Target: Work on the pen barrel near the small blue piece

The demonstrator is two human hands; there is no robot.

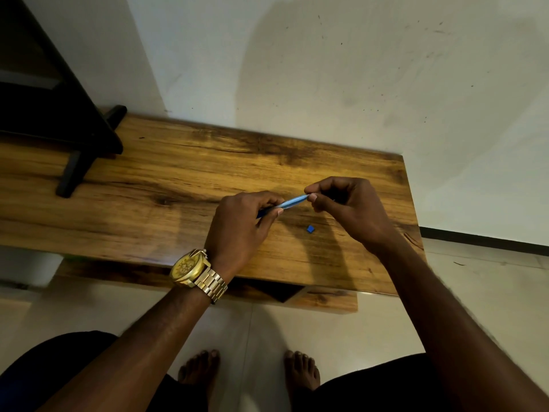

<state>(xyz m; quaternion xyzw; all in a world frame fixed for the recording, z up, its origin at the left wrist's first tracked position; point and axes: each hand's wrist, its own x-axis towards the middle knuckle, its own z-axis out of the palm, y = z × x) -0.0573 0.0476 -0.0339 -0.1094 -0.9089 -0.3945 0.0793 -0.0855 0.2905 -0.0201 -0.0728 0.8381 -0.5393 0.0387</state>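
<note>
A blue pen (292, 201) is held above the wooden table (178, 179), level and slightly tilted, between both hands. The left hand (243, 224) has its grip clamped on the darker lower end, with thumb and curled fingers wrapped round the barrel; a gold watch (190, 267) is worn on that wrist. The right hand (350, 206) has its grip pinched on the upper end, the thumb and forefinger closed on the tip of the barrel. How much of the pen is hidden inside either fist cannot be told.

A small blue piece (310, 228), likely a cap or plug from the pen, lies on the table just below the hands, apart from both.

Risks are judged as follows. The small blue piece could be brushed off the table by a wrist or forearm and lost on the tiled floor (326, 328), since it lies loose near the front edge. If the two ends are pulled or twisted apart sharply, an inner part could spring out and roll away. The pinch on the upper end looks slight, so a slip there could let the pen swing or drop.

No container is seen; a dark stand (86, 162) rests at the table's left.
</note>
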